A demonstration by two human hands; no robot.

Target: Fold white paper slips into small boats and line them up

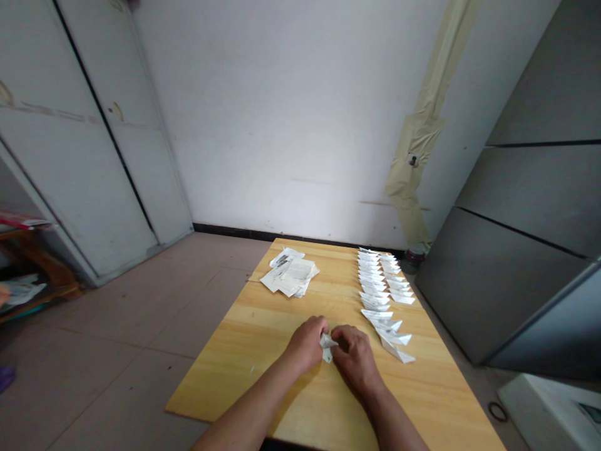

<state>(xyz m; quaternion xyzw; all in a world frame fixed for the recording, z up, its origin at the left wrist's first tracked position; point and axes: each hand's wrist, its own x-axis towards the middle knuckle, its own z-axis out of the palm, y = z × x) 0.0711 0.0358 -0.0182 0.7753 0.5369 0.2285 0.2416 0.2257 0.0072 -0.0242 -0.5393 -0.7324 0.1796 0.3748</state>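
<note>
One paper (327, 344) between left grip (308, 343), right grip (354, 357)

The left hand (307, 343) and the right hand (355, 358) are bare. The left arm (253, 407) and the right arm (392, 419) are bare too, all the way down to the bottom edge.
</note>
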